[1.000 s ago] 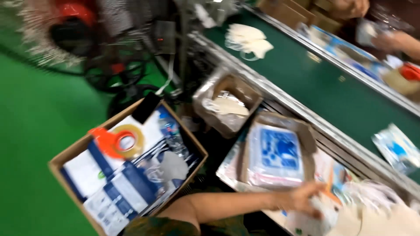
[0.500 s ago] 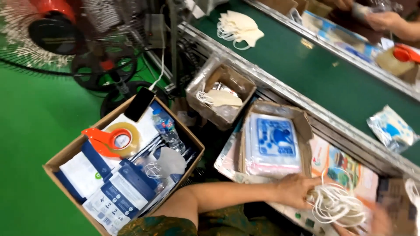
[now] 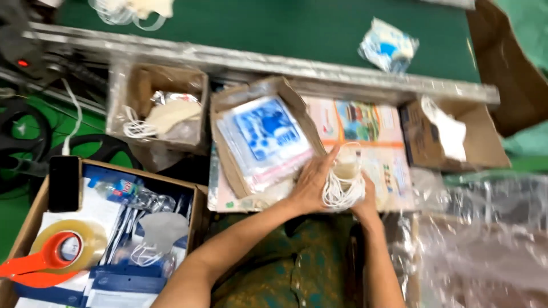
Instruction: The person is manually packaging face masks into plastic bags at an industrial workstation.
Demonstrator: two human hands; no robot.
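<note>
— So, what do the two hands have between them?
— A white face mask (image 3: 344, 179) with a tangle of white elastic loops. The left hand (image 3: 311, 185) presses flat along its left side, fingers stretched upward; the right hand (image 3: 365, 197) cups it from underneath and behind, fingers curled round it. Both are closed on it, so it is held clamped between them.
— Where is that, exactly?
— Just above the person's lap, over the near edge of a colourful printed sheet (image 3: 365, 137) lying on the work surface.
— And to the left of it?
— An open cardboard box (image 3: 228, 122) holding a stack of clear bags with blue print (image 3: 264, 134); the left hand's fingers are just beside its near corner, perhaps touching.
— Further left?
— A smaller carton (image 3: 157, 80) with more white masks inside, and lower down a large box (image 3: 197, 197) with blue packets, a dark phone (image 3: 64, 183) standing at its edge, and an orange tape dispenser (image 3: 54, 256).
— Anything on the right?
— Another carton (image 3: 485, 140) with a white mask in it, and crumpled clear plastic (image 3: 485, 234) below. Beyond the metal rail (image 3: 285, 60) runs a green belt (image 3: 274, 25) carrying one bagged mask (image 3: 388, 45).
</note>
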